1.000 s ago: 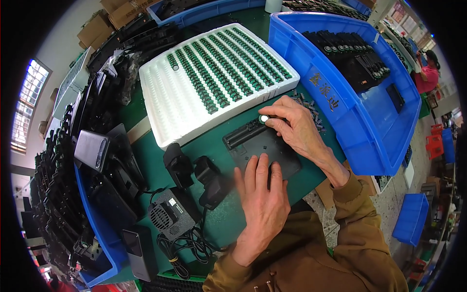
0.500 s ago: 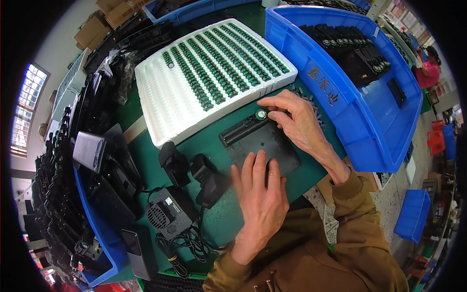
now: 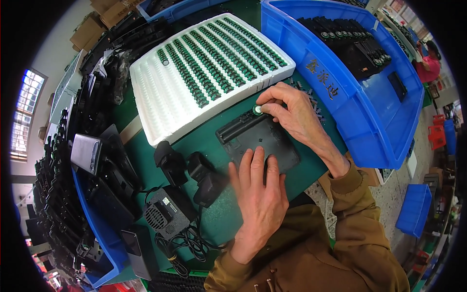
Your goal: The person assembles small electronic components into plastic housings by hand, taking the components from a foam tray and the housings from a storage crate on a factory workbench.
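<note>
1. A green mat (image 3: 146, 160) covered the bench, with a blue bin (image 3: 369, 126) of black parts at the right.
2. A white foam tray (image 3: 160, 104) lay behind the work, most of its rows filled with small green parts.
3. A black panel (image 3: 265, 143) lay flat on the mat, just in front of the tray. It looked like stiff, light moulded plastic, likely slippery on the mat, so best steadied from above or lifted by its long edges.
4. The left hand (image 3: 258, 194) lay palm down, fingers released and spread, pressing the panel's near edge.
5. The right hand (image 3: 296, 114) was at the panel's far corner, thumb and forefinger pinched on a small round button (image 3: 256, 110).
6. The button seemed hard, light and easy to drop; a fingertip grip on its rim suited it.
</note>
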`<action>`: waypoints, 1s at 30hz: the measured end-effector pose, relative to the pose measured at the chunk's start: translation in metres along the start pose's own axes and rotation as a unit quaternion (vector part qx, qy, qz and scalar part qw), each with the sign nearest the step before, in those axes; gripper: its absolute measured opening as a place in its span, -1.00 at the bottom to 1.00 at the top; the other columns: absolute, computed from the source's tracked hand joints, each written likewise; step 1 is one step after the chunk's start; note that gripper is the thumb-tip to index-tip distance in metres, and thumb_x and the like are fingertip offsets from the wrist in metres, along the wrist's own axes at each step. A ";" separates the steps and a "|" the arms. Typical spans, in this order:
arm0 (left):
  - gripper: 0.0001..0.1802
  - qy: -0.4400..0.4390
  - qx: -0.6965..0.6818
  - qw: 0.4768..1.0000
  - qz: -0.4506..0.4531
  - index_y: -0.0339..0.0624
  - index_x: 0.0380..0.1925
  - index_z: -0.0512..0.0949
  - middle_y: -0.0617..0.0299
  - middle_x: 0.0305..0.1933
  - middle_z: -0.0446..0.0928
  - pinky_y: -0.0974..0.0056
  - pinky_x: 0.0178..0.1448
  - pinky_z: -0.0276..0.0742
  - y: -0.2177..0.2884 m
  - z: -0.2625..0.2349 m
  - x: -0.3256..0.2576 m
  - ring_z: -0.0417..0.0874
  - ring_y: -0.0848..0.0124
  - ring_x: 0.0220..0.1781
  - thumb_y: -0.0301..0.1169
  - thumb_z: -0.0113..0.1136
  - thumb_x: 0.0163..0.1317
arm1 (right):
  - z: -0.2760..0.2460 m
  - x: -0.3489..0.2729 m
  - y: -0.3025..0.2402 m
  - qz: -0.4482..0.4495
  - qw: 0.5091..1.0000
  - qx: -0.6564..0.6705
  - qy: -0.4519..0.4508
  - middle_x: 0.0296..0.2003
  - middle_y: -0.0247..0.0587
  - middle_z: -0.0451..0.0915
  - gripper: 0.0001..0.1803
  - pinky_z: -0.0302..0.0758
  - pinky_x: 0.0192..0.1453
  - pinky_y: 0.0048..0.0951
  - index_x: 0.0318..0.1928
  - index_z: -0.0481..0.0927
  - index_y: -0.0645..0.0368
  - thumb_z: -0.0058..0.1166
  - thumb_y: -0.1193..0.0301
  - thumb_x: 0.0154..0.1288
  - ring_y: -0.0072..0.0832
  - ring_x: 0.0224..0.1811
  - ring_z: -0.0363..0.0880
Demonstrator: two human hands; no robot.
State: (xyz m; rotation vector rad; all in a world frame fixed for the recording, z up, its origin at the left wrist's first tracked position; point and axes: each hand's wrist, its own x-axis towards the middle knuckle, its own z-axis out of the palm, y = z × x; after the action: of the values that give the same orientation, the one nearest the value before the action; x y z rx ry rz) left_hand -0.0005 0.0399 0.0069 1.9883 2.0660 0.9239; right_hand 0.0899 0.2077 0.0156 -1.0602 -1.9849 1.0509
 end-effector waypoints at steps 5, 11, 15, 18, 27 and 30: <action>-0.54 -0.002 0.000 1.000 -0.003 -0.28 0.05 0.56 0.00 0.30 0.40 -0.27 0.45 0.16 -0.001 0.000 0.000 0.35 -0.03 0.39 -0.51 0.32 0.08 | 0.003 0.000 0.006 -0.074 0.996 -0.051 0.003 -0.26 -0.26 0.58 -0.83 0.51 -0.25 -0.53 -0.15 0.68 0.31 0.21 0.60 0.23 -0.56 -0.34 0.56; -0.54 0.001 0.000 1.000 0.000 -0.28 0.05 0.56 0.00 0.30 0.40 -0.28 0.45 0.16 -0.001 0.000 -0.001 0.35 -0.03 0.39 -0.51 0.32 0.08 | 0.003 0.000 0.003 -0.083 0.995 -0.046 0.004 -0.30 -0.25 0.56 -0.85 0.50 -0.31 -0.51 -0.17 0.66 0.33 0.21 0.59 0.23 -0.57 -0.40 0.54; -0.54 0.001 0.002 1.000 0.002 -0.28 0.05 0.56 0.00 0.31 0.40 -0.28 0.45 0.16 -0.001 0.000 0.000 0.35 -0.03 0.39 -0.51 0.32 0.08 | 0.003 0.001 0.003 -0.079 0.995 -0.054 0.011 -0.31 -0.25 0.55 -0.86 0.50 -0.32 -0.49 -0.19 0.66 0.34 0.21 0.57 0.23 -0.56 -0.40 0.55; -0.54 0.002 0.002 1.000 0.002 -0.28 0.05 0.56 0.00 0.31 0.40 -0.28 0.45 0.16 -0.001 0.001 0.000 0.35 -0.03 0.39 -0.51 0.32 0.08 | 0.004 0.000 0.001 -0.126 0.985 -0.109 0.034 -0.35 -0.22 0.55 -0.87 0.49 -0.30 -0.46 -0.21 0.66 0.33 0.24 0.55 0.23 -0.48 -0.39 0.56; -0.53 0.005 0.001 1.000 0.001 -0.29 0.06 0.55 -0.01 0.31 0.40 -0.27 0.46 0.16 -0.001 0.000 0.000 0.34 -0.03 0.39 -0.52 0.32 0.08 | 0.016 -0.012 0.000 -0.087 0.987 -0.095 0.100 -0.38 -0.20 0.58 -0.86 0.48 -0.30 -0.44 -0.18 0.71 0.31 0.23 0.56 0.24 -0.45 -0.40 0.56; -0.54 0.005 0.001 1.000 0.002 -0.29 0.05 0.55 -0.01 0.31 0.40 -0.27 0.46 0.16 0.000 0.001 -0.001 0.34 -0.03 0.39 -0.52 0.32 0.08 | 0.014 -0.012 0.002 -0.063 0.994 -0.030 0.086 -0.38 -0.23 0.58 -0.83 0.47 -0.33 -0.46 -0.14 0.71 0.30 0.21 0.59 0.25 -0.50 -0.44 0.53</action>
State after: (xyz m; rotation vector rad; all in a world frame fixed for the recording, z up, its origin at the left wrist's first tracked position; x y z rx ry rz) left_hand -0.0004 0.0397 0.0061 1.9929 2.0699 0.9343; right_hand 0.0848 0.1928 0.0051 -1.0081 -1.9262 0.8095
